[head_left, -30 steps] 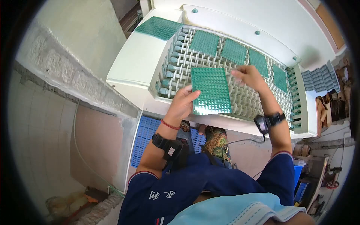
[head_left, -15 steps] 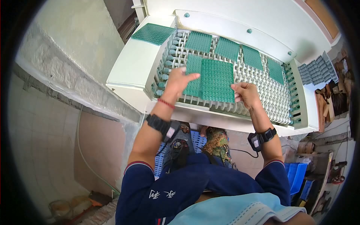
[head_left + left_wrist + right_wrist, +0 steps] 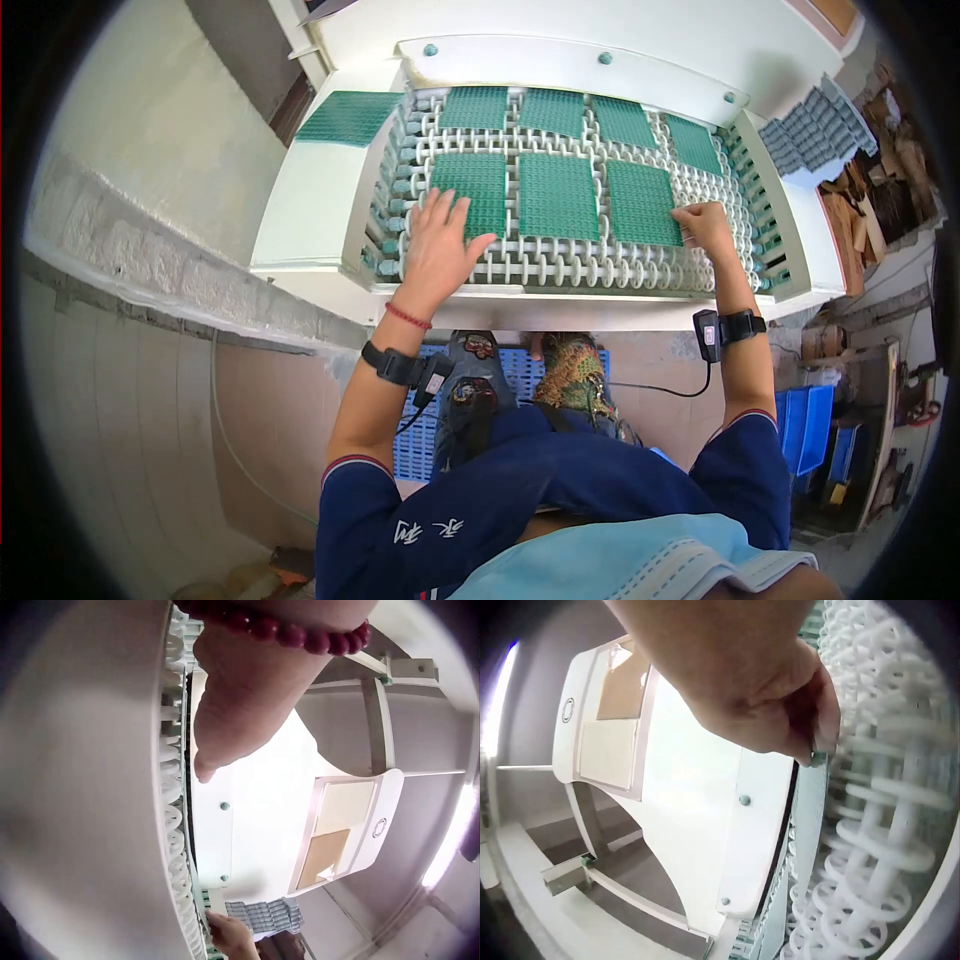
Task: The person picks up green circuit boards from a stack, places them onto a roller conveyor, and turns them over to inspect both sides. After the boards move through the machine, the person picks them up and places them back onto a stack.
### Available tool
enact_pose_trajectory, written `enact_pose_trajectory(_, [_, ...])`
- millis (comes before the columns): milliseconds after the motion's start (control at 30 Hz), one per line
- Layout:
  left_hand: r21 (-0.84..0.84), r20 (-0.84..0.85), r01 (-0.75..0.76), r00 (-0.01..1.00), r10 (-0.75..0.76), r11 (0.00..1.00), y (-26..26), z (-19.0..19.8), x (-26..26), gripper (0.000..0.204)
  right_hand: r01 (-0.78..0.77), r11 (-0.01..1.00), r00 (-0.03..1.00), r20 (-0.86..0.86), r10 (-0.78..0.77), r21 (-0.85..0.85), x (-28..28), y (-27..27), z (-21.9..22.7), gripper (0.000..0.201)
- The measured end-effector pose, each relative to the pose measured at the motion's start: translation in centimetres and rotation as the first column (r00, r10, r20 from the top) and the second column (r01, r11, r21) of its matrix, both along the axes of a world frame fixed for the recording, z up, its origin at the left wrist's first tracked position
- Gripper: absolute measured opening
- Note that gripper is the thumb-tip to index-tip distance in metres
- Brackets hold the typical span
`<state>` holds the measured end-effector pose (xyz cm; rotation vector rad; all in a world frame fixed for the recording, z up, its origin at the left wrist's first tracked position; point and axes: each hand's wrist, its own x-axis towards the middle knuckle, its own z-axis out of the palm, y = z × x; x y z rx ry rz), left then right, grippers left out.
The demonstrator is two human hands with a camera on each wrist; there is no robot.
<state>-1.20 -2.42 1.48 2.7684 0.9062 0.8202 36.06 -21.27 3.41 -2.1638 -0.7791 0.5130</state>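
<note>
Three green circuit board panels with a fine grid pattern lie side by side in the front row on a bed of white disc rollers. My left hand is spread flat, its fingertips over the front-left panel. The middle panel lies between my hands. At the front-right panel, my right hand pinches the right edge between thumb and fingers. In the right wrist view that panel's thin edge shows just above the rollers. My left fingertips are mostly hidden in the left wrist view.
Several more green panels form a back row, one of them here. Another panel rests on the machine's white left ledge. Grey ridged racks stand at the right end. A white front rail borders the rollers.
One second ago my left hand held a panel up; half a second ago two panels overlapped over the rollers. Now three lie apart in the front row, and my right hand has moved right.
</note>
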Motion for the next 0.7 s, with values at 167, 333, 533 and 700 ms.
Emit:
enact_pose_trajectory(167, [0.059, 0.16, 0.009, 0.987, -0.018, 0.998, -0.2, -1.0, -0.7, 0.048, 0.122, 0.992, 0.972, 0.202, -0.124, 0.019, 5.0, -3.9, 1.0, 0.022])
enact_pose_trajectory(333, [0.084, 0.226, -0.014, 0.974, -0.005, 0.996, -0.5, -1.8, -1.0, 0.043, 0.242, 0.962, 0.934, 0.298, -0.196, -0.127, 9.8, -7.9, 0.4, 0.027])
enact_pose_trajectory(533, [0.084, 0.244, -0.047, 0.969, 0.025, 0.995, -0.8, -1.7, -1.0, 0.043, 0.212, 0.944, 0.759, 0.651, 0.004, -0.253, 3.8, -4.1, 1.8, 0.038])
enact_pose_trajectory(700, [0.068, 0.231, -0.09, 0.97, 0.072, 0.994, -0.8, -1.9, -0.9, 0.043, -0.195, 0.97, 0.779, 0.578, 0.244, -0.146, -5.1, 5.2, 2.9, 0.054])
